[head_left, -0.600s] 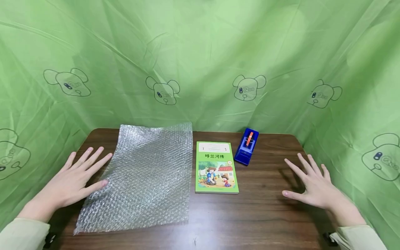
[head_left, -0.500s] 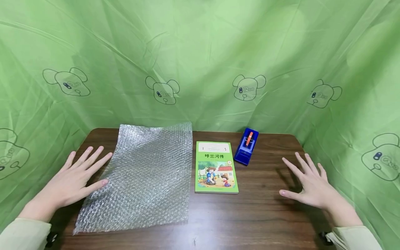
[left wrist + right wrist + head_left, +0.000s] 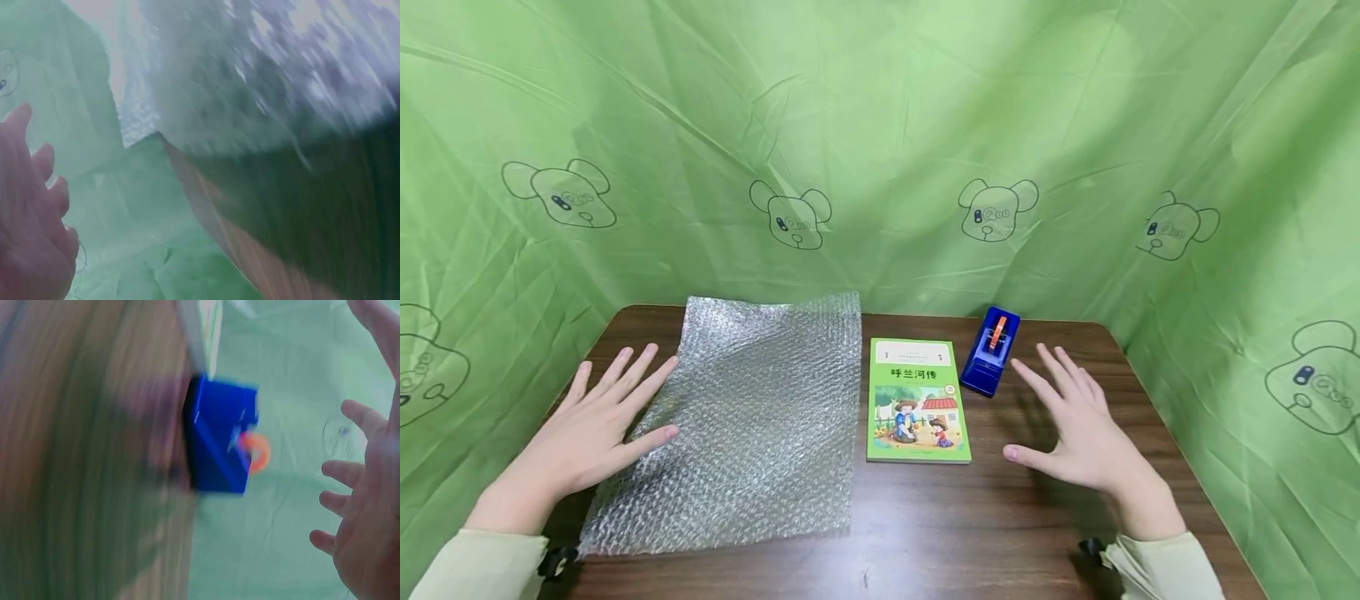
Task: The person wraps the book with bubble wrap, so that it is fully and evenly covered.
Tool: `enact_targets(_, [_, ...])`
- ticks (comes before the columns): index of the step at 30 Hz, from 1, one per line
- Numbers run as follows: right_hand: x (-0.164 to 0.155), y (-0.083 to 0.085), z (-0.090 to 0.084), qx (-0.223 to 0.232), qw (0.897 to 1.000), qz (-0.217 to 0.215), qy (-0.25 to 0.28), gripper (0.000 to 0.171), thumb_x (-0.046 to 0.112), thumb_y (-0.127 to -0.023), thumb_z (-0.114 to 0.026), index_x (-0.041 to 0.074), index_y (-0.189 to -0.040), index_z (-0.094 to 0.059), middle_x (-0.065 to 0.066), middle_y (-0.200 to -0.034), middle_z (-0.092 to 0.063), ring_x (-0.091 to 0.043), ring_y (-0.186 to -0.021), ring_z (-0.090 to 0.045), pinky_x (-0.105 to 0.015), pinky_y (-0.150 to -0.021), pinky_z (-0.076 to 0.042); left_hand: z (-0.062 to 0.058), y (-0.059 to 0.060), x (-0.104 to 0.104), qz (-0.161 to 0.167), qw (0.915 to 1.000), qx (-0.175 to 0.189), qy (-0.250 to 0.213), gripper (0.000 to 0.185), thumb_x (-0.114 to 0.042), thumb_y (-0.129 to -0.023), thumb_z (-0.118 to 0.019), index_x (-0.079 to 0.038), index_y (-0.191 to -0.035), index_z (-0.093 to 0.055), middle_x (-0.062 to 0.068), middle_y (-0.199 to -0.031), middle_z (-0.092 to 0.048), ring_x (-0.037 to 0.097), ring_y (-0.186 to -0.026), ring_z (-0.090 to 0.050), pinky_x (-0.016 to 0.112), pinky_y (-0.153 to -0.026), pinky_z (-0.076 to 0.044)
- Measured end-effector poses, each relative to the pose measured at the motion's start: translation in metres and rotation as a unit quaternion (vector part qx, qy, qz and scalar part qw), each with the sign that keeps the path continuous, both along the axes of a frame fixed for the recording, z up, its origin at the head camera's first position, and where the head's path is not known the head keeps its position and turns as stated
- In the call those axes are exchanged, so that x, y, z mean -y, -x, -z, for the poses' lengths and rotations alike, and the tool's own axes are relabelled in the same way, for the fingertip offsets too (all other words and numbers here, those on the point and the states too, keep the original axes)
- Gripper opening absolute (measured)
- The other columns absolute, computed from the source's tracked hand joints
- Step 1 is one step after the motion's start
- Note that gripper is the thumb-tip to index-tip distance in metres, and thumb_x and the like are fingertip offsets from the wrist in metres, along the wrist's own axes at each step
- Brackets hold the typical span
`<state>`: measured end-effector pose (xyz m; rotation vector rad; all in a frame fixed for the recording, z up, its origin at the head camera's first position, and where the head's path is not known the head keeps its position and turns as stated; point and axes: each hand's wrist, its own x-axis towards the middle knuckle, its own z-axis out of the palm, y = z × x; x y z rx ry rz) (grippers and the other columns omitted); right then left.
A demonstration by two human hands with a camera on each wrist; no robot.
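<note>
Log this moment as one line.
left hand: fingers spread, by bubble wrap | right hand: fingers spread, near blue tape dispenser | held: nothing | green book: between wrap and dispenser

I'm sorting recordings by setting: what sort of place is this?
Probably a makeshift, curtained-off workspace: patterned green fabric hangs behind and beside a wooden table, with bubble wrap spread on top.

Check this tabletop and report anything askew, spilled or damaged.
Nothing looks spilled or damaged. Slightly askew: the blue tape dispenser sits at a slant beside the book, and the bubble wrap appears to reach past the back edge of the table, overhanging or lifted, I cannot tell which.
</note>
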<state>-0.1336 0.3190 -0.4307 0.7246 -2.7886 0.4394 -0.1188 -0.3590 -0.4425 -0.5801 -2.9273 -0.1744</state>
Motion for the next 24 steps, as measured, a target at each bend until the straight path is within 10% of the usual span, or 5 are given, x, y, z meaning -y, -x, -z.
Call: enact_targets(24, [0.157,0.05,0.012,0.077,0.985,-0.129,0.089,0.113,0.069,-0.085,-0.085,0.031,-0.175,-0.027,-0.002,-0.184,-0.01,-0.034,-0.169,-0.008,-0.074,-0.128,-0.016,0.0,0.014,-0.037,-0.031,0.9859,0.084,-0.142,0.109,-0.06,-0.102,-0.071,-0.027,-0.178,0.001,0.012,-0.184,-0.004,0.056,-0.163,-0.014,0.08,-0.125,0.0])
